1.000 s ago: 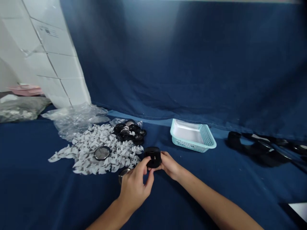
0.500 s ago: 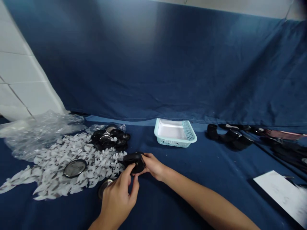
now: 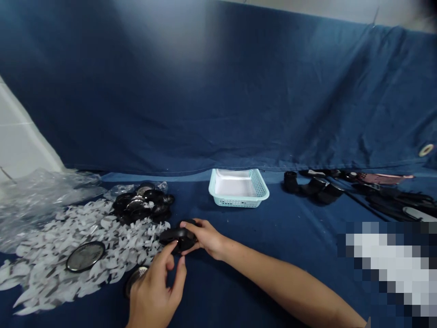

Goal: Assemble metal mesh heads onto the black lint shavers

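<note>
My right hand (image 3: 208, 239) is closed around a black rounded plastic piece (image 3: 172, 235), with the thumb on top and fingers beneath. My left hand (image 3: 157, 284) has its index fingertip at the near side of that piece, while its thumb stands apart. Just behind my left hand lies a round black part with a perforated metal face (image 3: 139, 273), partly hidden. A heap of white peeled paper scraps (image 3: 119, 246) spreads to the left, with an oval dark disc with a shiny rim (image 3: 85, 256) on top. Several black rounded parts (image 3: 143, 202) are piled behind the scraps.
A light-blue plastic basket (image 3: 239, 201) with white paper inside stands at the back centre. Clear plastic bags (image 3: 51, 191) lie far left. Black items (image 3: 319, 189) and a pink slotted tool (image 3: 382, 178) are at the right. A blue cloth (image 3: 221, 91) hangs behind.
The view has turned a little to the right, so things sit further left. My left thumb and index finger have drawn back slightly from the black piece; my right hand keeps hold of it.
</note>
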`<state>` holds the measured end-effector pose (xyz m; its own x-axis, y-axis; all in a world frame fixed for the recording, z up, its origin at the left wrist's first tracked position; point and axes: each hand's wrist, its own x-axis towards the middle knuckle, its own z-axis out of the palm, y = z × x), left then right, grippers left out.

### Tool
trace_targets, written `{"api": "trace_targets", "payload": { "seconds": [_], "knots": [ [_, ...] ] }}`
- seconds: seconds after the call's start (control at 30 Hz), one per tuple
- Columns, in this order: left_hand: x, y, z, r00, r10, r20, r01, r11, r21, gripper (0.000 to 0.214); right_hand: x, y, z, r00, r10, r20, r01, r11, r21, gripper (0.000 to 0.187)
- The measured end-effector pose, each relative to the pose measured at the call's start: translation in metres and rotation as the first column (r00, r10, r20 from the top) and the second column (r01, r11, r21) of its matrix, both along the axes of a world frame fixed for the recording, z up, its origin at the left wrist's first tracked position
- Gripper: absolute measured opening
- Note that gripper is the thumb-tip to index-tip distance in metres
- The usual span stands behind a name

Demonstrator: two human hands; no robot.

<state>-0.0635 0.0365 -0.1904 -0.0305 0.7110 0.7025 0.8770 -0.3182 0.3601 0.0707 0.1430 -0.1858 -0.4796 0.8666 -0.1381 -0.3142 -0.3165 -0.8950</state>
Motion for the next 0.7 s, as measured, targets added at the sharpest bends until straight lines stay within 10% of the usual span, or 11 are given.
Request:
{"api": "trace_targets", "payload": {
  "seconds": [0.13,0.33,0.43,0.57,0.7],
  "knots": [
    [-0.003,0.002,0.009,0.848,-0.049,0.527,0.145,0.979,-0.143,0.046,0.01,0.006,0.009,0.987,-0.162,0.003,0.161,0.982,0.101,0.059],
    [0.001,0.011,0.039,0.087,0.146,0.985,0.764,0.625,-0.16,0.071,0.031,0.008,0.042,0.991,-0.13,-0.008,0.123,0.913,0.388,0.063],
    [0.006,0.01,0.042,0.008,0.251,0.968,0.861,0.491,-0.134,0.072,0.035,0.0,0.055,0.998,0.023,0.055,-0.048,0.857,0.513,0.071],
    [0.007,0.008,0.034,-0.071,0.273,0.959,0.89,0.452,-0.062,0.067,0.04,-0.009,0.071,0.977,0.096,0.189,-0.196,0.75,0.632,0.072],
    [0.002,0.006,0.027,-0.106,0.228,0.968,0.894,0.447,-0.007,0.062,0.051,-0.01,0.087,0.891,-0.088,0.444,-0.354,0.476,0.805,0.073]
  ]
}}
